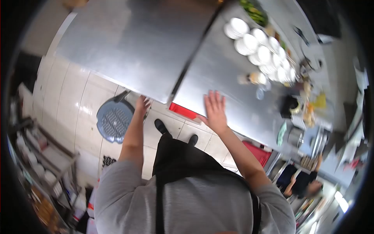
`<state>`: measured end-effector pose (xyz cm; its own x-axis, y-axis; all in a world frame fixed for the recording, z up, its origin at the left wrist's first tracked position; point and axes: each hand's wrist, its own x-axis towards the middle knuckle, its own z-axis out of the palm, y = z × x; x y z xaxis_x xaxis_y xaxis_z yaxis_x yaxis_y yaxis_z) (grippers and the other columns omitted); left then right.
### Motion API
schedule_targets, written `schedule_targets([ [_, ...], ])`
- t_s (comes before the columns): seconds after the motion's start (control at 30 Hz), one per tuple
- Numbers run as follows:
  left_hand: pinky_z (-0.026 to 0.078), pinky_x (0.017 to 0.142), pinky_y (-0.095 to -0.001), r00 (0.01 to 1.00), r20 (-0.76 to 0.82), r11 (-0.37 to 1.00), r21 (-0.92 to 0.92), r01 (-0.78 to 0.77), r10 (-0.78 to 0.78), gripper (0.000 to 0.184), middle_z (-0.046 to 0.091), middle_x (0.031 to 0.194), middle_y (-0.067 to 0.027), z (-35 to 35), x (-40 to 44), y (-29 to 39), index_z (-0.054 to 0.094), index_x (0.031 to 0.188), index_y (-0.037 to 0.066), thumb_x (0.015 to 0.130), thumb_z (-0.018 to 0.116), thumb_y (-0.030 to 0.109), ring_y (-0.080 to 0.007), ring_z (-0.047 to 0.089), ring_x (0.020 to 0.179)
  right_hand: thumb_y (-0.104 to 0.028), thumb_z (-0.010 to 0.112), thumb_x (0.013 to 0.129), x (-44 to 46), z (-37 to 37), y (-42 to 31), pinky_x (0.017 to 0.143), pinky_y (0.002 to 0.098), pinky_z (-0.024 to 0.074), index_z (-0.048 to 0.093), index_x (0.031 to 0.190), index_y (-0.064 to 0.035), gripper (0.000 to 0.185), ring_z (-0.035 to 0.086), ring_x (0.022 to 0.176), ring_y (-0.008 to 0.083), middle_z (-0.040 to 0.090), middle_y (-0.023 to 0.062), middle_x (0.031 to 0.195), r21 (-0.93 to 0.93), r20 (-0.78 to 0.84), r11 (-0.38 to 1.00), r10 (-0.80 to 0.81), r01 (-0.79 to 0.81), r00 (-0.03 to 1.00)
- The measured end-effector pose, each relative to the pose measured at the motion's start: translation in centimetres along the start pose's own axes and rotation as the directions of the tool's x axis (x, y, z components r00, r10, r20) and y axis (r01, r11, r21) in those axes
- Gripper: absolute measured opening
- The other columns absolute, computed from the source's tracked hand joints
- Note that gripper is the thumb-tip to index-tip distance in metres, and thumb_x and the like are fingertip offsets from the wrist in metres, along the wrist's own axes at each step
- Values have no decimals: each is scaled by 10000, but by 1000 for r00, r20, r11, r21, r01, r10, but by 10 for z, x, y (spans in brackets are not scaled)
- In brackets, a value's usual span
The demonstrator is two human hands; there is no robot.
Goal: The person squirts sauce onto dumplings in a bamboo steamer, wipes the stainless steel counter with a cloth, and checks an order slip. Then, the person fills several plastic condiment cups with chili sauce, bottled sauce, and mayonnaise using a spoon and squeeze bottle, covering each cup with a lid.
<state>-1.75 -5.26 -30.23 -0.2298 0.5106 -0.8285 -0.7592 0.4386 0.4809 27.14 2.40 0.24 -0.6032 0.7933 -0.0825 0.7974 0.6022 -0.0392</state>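
Observation:
My right hand (216, 111) lies on the steel worktop (230, 89) near its front edge, fingers spread, with nothing in it. Below that edge a red drawer or tray (183, 112) shows beside my thumb. At the front edge of the left steel table (128, 46), my left hand (142, 103) hangs with its fingers stretched out and apart. I cannot tell whether its fingertips touch the table. To its left stands a blue-grey round plastic piece (115, 120) with a perforated middle, perhaps a stool seat.
Stacks of white bowls (259, 50) stand on the right worktop, with bottles (255, 78) nearer me. Greens (253, 11) are at the back. Another red drawer (257, 153) shows below right. Shelving (54, 160) stands on the left. Another person (298, 181) is far right.

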Motion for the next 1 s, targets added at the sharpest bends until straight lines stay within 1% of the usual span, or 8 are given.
schedule_targets([
  [0.1, 460, 603, -287, 984, -26, 894, 414, 170, -175, 413, 551, 882, -44, -13, -27, -4, 449, 1184, 115, 816, 482, 299, -136, 538, 703, -432, 647, 704, -3, -15, 14, 1020, 547, 145, 323, 1300, -17, 795, 229, 1272, 371, 285, 193, 1354, 163, -46, 985, -44, 51, 998],
  [0.17, 431, 527, -249, 961, 154, 820, 563, 104, -228, 387, 525, 755, -7, -14, -69, -3, 484, 1153, 127, 794, 507, 271, -89, 475, 562, -425, 652, 700, 1, -26, 37, 961, 504, 254, 398, 1244, -33, 717, 330, 1180, 390, 371, 177, 1290, 262, -191, 945, -148, 195, 970],
  [0.23, 431, 536, -250, 953, 179, 639, 769, 21, -246, 366, 560, 818, -17, -16, -94, -8, 522, 1124, 113, 780, 525, 241, -103, 514, 608, -344, 673, 705, 5, -43, 78, 932, 458, 293, 377, 1259, -64, 688, 368, 1128, 370, 391, 184, 1248, 217, -426, 976, 79, 18, 901],
  [0.37, 436, 590, -263, 935, 258, 611, 790, -59, -244, 392, 596, 933, -35, -5, -146, -7, 530, 1149, 100, 777, 535, 225, -134, 556, 712, -311, 708, 682, 23, -64, 142, 930, 456, 302, 356, 1272, -56, 732, 369, 1117, 383, 368, 206, 1243, 401, -655, 864, 504, -306, 564],
  [0.6, 438, 666, -265, 923, 368, 524, 811, -259, -115, 385, 609, 939, -46, 63, -203, -3, 532, 1160, 71, 800, 539, 207, -142, 558, 776, -143, 677, 653, 29, -39, 192, 799, 427, 424, 458, 1175, -95, 568, 502, 924, 358, 497, 166, 1039, 439, -485, 826, 549, -354, 681],
  [0.83, 450, 754, -286, 816, 575, 237, 785, -572, 61, 372, 610, 998, -75, 177, -273, -4, 528, 1163, 58, 853, 528, 264, -146, 558, 830, -160, 692, 658, 16, -52, 212, 880, 405, 387, 439, 1212, -100, 612, 447, 1050, 356, 448, 183, 1156, 355, -445, 892, 423, -278, 789],
  [0.87, 457, 742, -278, 793, 602, 108, 785, -610, 97, 353, 624, 969, -90, 201, -289, 0, 552, 1124, 41, 843, 551, 255, -150, 567, 808, -169, 697, 661, 11, -63, 215, 898, 400, 373, 428, 1223, -98, 627, 430, 1078, 350, 438, 187, 1171, 390, -485, 894, 402, -219, 777],
  [1.0, 465, 732, -290, 603, 737, 80, 611, -787, 306, 333, 627, 968, -115, 302, -347, 26, 580, 1086, 45, 816, 579, 242, -185, 595, 847, -165, 701, 673, -26, -82, 237, 831, 384, 400, 515, 1058, -55, 441, 469, 1003, 327, 482, 162, 1089, 562, -634, 821, 350, 100, 690],
])
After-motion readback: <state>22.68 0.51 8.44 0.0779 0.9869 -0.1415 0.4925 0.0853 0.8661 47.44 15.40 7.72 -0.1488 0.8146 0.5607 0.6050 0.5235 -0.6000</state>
